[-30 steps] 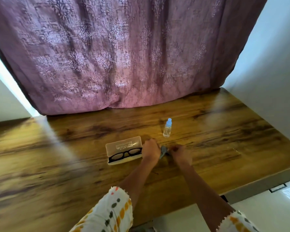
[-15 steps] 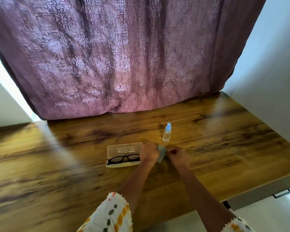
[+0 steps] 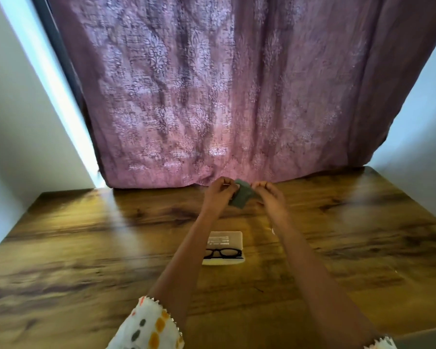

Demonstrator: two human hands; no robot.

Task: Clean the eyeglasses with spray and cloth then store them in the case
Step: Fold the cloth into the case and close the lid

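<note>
A small grey-green cloth [image 3: 241, 196] is held up in the air between both hands. My left hand [image 3: 218, 193] pinches its left edge and my right hand [image 3: 269, 195] pinches its right edge. Below them on the wooden table [image 3: 86, 248] lies an open pale case [image 3: 224, 238] with black-framed eyeglasses [image 3: 222, 253] resting in it. My left forearm partly covers the left side of the case and glasses. The spray bottle is hidden behind my right arm.
A purple patterned curtain [image 3: 212, 96] hangs behind the table's far edge. White walls [image 3: 23, 122] stand on both sides. The table's front edge runs at the lower right.
Both hands lifted the cloth off the table, up and away from me. The camera tilted up, so the case now sits lower in view and the spray bottle is covered.
</note>
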